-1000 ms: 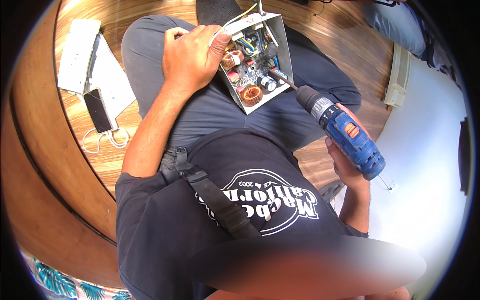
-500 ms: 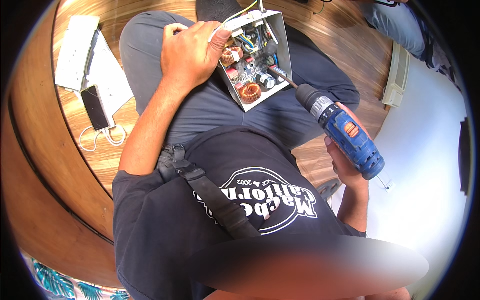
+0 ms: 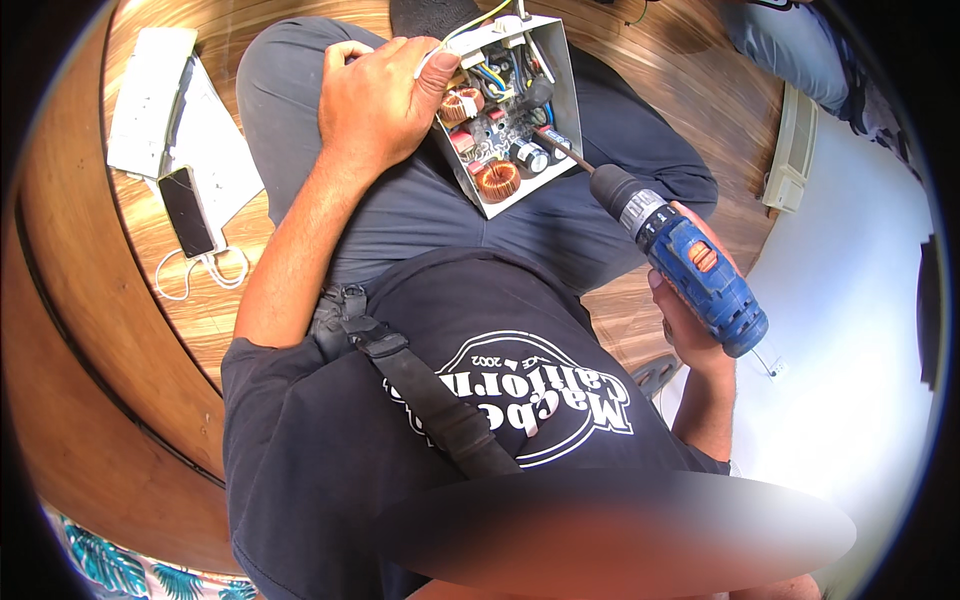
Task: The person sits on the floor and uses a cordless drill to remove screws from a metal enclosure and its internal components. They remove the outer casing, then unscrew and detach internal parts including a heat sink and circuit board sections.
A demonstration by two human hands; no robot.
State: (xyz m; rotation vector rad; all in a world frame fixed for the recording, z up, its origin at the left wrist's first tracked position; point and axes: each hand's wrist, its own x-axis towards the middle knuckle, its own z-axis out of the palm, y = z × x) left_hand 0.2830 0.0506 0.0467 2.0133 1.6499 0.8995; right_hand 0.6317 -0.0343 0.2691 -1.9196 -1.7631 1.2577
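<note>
An open metal box of electronics [image 3: 530, 183] rests tilted on my crossed legs. Inside it are a dusty circuit board, copper-wound coils [image 3: 498, 181], capacitors [image 3: 529, 156] and coloured wires. My left hand [image 3: 378, 105] grips the box's upper left edge, thumb over the rim. In my right hand [image 3: 688, 318] is a blue cordless drill [image 3: 700, 270], held by its handle. Its long thin bit [image 3: 570, 153] reaches in among the parts on the box's right side. Whether the tip touches a screw is hidden.
On the wooden floor at left lie a phone [image 3: 187, 212] with a white cable [image 3: 230, 268] and white flat pieces [image 3: 150, 100]. Curved wooden furniture [image 3: 120, 330] stands along the left. Another person's jeans-clad leg [image 3: 785, 55] shows at the upper right, near a white heater-like panel [image 3: 792, 150].
The box, both hands and the drill have shifted only very slightly in the picture. The grip of each hand is the same, and the bit stays inside the box.
</note>
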